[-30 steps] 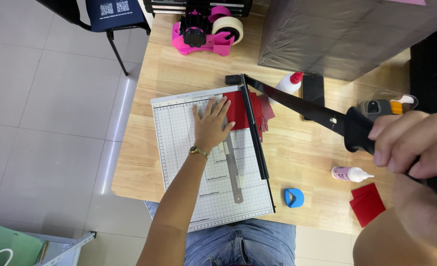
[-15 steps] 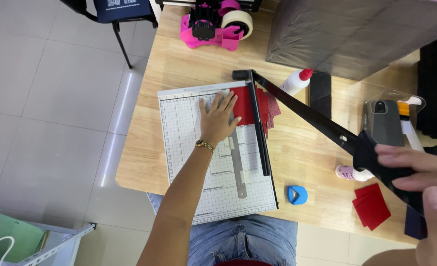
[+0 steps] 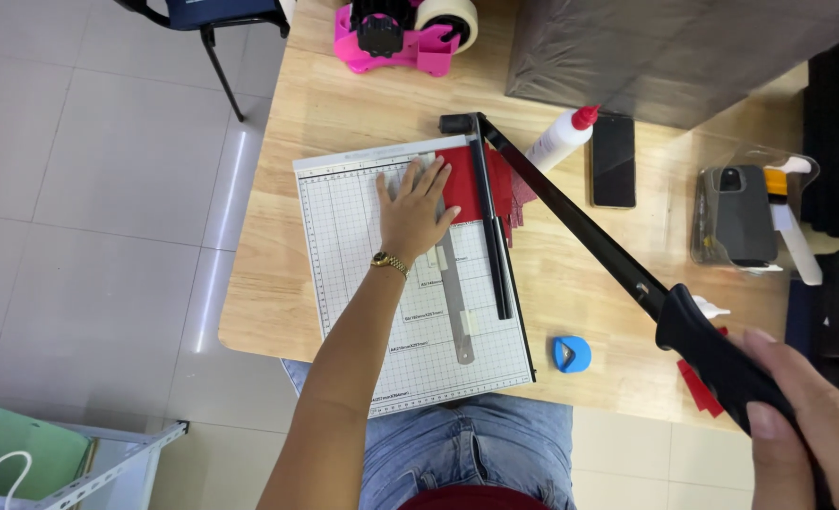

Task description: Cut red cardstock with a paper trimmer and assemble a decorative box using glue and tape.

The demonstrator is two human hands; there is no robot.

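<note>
Right hand (image 3: 807,425) grips cutter handle (image 3: 722,364) over wooden table (image 3: 363,104), tiled floor (image 3: 89,189).

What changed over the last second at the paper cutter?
Little changed: the right hand keeps its grip on the raised cutter arm's handle, now seen lower in the picture. The left hand still presses the red paper flat on the cutter board.

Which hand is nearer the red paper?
Left. The left hand lies flat touching the red paper; the right hand holds the cutter handle, raised well away.
</note>
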